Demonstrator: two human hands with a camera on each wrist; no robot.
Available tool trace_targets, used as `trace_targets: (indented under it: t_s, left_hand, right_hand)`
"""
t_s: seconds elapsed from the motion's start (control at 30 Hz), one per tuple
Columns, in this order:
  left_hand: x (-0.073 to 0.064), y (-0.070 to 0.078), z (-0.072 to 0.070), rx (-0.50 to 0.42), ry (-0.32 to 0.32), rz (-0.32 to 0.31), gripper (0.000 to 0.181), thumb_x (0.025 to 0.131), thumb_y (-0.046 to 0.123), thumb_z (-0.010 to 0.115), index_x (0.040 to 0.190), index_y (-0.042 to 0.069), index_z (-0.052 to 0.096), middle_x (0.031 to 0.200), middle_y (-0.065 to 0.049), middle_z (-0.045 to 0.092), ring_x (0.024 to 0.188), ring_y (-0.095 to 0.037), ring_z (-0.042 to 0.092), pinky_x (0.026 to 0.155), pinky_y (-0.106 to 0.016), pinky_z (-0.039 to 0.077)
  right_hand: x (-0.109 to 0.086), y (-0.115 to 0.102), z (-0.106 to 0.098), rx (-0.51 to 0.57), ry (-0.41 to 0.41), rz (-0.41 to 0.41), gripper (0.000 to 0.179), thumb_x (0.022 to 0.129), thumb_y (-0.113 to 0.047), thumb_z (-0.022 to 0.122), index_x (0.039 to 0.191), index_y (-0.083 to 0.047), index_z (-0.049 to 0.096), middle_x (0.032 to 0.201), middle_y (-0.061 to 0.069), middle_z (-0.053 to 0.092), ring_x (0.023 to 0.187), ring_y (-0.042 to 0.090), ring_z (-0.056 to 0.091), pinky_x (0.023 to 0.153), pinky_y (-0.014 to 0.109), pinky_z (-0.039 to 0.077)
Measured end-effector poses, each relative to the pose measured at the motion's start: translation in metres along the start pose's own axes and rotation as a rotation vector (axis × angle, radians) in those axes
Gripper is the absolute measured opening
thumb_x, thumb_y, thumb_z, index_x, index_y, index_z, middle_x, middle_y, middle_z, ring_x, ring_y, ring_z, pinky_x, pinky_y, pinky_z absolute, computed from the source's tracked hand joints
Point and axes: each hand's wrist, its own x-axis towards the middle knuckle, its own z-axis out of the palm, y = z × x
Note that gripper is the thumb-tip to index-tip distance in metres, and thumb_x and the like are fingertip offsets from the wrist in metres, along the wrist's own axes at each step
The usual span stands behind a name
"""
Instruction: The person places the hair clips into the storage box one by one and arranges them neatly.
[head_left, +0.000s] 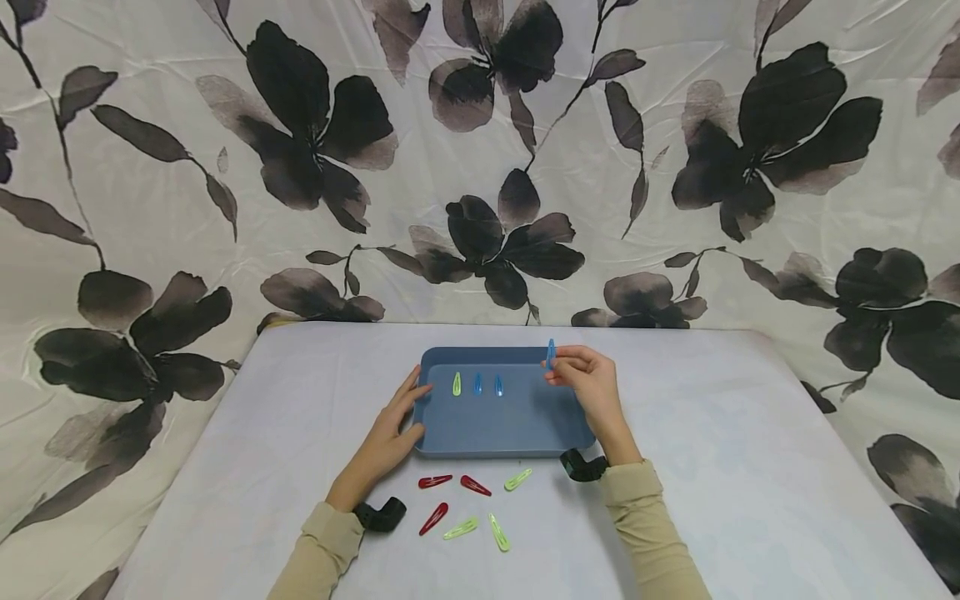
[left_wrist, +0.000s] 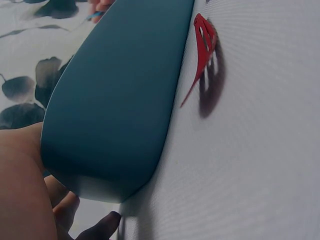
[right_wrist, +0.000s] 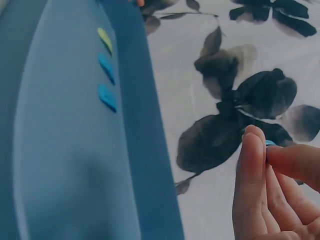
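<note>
Between the thumb and fingers of my right hand [head_left: 588,385] is a blue snap hair clip [head_left: 551,353], held upright over the far right part of the blue tray [head_left: 517,429]. In the right wrist view only a sliver of that clip [right_wrist: 270,143] shows past the fingertips. My left hand [head_left: 388,429] rests along the tray's left edge with its fingers spread. Inside the tray, one yellow-green hair clip [head_left: 457,383] and two blue hair clips, the left one [head_left: 477,383] and the right one [head_left: 498,385], lie in a row.
On the white table in front of the tray lie three red hair clips [head_left: 433,518] and three yellow-green hair clips [head_left: 498,533]. A red clip [left_wrist: 204,47] lies close beside the tray's near wall in the left wrist view. A floral cloth [head_left: 480,167] hangs behind the table.
</note>
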Motion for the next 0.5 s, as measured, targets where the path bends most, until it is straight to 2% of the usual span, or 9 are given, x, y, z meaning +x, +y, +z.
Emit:
trace_targets:
  t_s: [0.2,0.43,0.5]
  left_hand:
    - [0.0,0.0,0.0,0.003,0.003,0.01,0.062,0.084,-0.005,0.055,0.146,0.001,0.047,0.164,-0.01,0.019,0.149,-0.029,0.021,0.113,-0.058,0.025]
    - [0.0,0.0,0.0,0.004,0.0,-0.002,0.062,0.085,-0.004,0.055,0.146,0.002,0.047,0.165,-0.009,0.018,0.149,-0.028,0.02,0.113,-0.058,0.025]
    - [0.0,0.0,0.0,0.004,-0.002,-0.007,0.062,0.085,-0.004,0.055,0.146,0.003,0.046,0.165,-0.009,0.018,0.15,-0.028,0.019,0.113,-0.058,0.025]
  right_hand:
    - [0.004,0.006,-0.001,-0.025,0.001,0.052,0.021,0.091,0.006,0.062,0.111,0.013,0.064,0.098,0.026,0.072,0.068,0.014,0.071,0.069,0.032,0.059]
    - [0.012,0.009,0.0,-0.186,0.002,0.165,0.022,0.09,-0.003,0.066,0.109,0.007,0.07,0.092,0.015,0.075,0.074,0.013,0.071,0.086,0.048,0.054]
    - [0.015,0.008,0.001,-0.231,-0.009,0.195,0.023,0.089,-0.005,0.068,0.109,0.006,0.071,0.09,0.014,0.076,0.076,0.014,0.072,0.089,0.05,0.052]
